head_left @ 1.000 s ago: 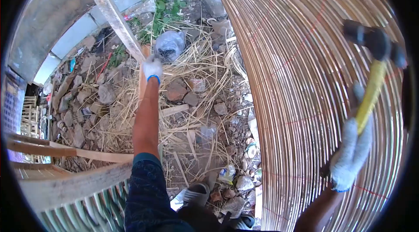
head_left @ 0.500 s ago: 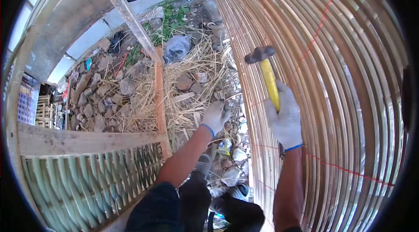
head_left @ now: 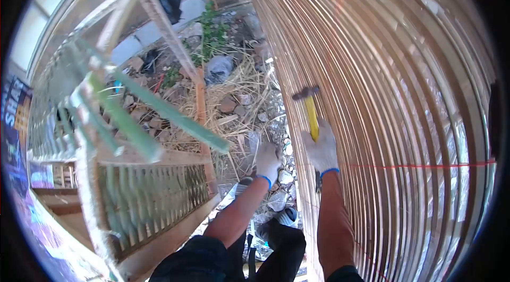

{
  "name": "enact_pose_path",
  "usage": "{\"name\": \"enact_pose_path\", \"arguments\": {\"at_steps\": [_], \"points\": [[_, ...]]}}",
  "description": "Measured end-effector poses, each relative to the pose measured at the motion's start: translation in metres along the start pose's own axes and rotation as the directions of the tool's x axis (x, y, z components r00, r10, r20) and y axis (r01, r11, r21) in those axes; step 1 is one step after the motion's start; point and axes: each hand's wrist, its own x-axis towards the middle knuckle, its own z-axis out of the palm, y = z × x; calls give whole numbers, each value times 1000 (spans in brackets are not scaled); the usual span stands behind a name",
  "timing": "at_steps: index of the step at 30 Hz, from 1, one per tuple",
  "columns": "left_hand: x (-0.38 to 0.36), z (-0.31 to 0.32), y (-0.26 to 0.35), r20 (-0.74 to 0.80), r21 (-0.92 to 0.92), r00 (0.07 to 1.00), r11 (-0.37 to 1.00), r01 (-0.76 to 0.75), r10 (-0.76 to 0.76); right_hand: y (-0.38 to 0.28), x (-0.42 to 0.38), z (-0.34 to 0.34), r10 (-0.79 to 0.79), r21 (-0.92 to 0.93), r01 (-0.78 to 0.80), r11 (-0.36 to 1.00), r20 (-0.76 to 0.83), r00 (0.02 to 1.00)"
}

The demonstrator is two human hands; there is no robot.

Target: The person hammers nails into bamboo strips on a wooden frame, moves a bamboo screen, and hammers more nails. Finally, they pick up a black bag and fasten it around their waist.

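My right hand point(head_left: 323, 149), in a pale work glove with a blue cuff, grips the yellow handle of a hammer point(head_left: 312, 114). The dark hammer head points away from me, in front of the slatted bamboo panel point(head_left: 382, 96) on my right. My left hand point(head_left: 268, 161), gloved the same way, is over the rubble strip beside the panel's edge. Its fingers look curled together; whatever may be in them is hidden.
Left of me stands a wooden frame with green bamboo slats point(head_left: 154, 197). Loose green bamboo pieces point(head_left: 170, 117) jut across at upper left. Stones, straw and a plastic bag point(head_left: 219, 68) cover the ground ahead. Red string point(head_left: 414, 165) crosses the panel.
My view has shifted, bringing the jutting green bamboo pieces and more of the left frame into sight. The hammer and right hand appear lower and further left; my left hand appears slightly lower.
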Motion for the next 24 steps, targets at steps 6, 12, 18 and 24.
{"name": "enact_pose_path", "arguments": {"at_steps": [6, 12, 18, 24], "points": [[-95, -81, 57, 509, 339, 858, 902, -267, 63, 18, -81, -23, -10, -51, 9, 999, -24, 1000], [-234, -84, 35, 456, 186, 890, 976, -113, 16, 86, -168, -43, 351, -145, -337, 930, 82, 933], [-337, -187, 16, 618, -371, 561, 425, 826, -551, 134, -210, -64, 218, -594, 673, 441, 798, 561], [-398, -325, 36, 253, -426, 597, 466, 775, -761, 3, -250, -71, 244, -350, 631, 693, 937, 251]]}}
